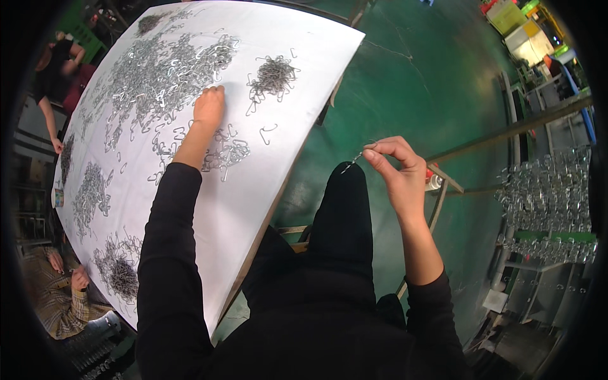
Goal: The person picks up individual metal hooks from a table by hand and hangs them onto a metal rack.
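My left hand (210, 106) reaches over the white table, its fingers closed at the right edge of a wide spread of shiny bent metal hooks (158, 79). Whatever is between those fingertips is hidden. Off the table's right side, above my knee, my right hand (402, 171) pinches a short strand of small metal hooks (352, 163) between thumb and forefinger. A dense pile of darker hooks (275, 76) sits just right of my left hand. Closer to me lies a smaller cluster of hooks (229, 152), partly beside my forearm.
Other hook piles (117, 269) lie along the table's left side. Two people sit there; one person's hand (58, 145) touches the table edge, another wears a plaid sleeve (76, 310). On the right, a rack (551, 196) holds many shiny metal pieces above the green floor (405, 82).
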Available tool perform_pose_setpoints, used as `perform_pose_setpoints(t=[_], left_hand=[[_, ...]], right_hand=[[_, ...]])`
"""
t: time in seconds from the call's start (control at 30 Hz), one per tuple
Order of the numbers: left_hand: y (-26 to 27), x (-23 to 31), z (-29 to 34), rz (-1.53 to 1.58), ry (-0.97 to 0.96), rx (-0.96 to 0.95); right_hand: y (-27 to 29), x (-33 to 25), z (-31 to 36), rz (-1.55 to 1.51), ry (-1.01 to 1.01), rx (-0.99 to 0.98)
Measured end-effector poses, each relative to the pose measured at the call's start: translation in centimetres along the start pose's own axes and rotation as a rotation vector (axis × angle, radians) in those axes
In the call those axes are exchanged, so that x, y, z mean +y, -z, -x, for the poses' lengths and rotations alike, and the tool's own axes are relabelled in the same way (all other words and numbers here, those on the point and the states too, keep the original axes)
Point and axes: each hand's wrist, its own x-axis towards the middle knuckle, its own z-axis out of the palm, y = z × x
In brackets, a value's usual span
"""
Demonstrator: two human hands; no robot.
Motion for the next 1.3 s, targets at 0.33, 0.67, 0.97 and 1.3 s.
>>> perform_pose_setpoints(t=[0.33,0.67,0.97,1.3], left_hand=[[12.4,16.0,11.8,1.755,0.272,-0.143],[14.2,17.5,14.9,1.529,0.160,0.157],[10.2,15.4,17.4,1.386,0.135,0.267],[8.3,14.3,19.3,1.415,0.157,0.189]], right_hand=[[-3.2,2.0,3.1,0.122,0.080,-0.025],[-6.4,3.3,3.6,0.310,0.213,-0.088],[-7.4,4.7,-1.7,0.190,-0.050,-0.395],[-21.4,7.8,-17.3,0.640,0.312,-0.812]])
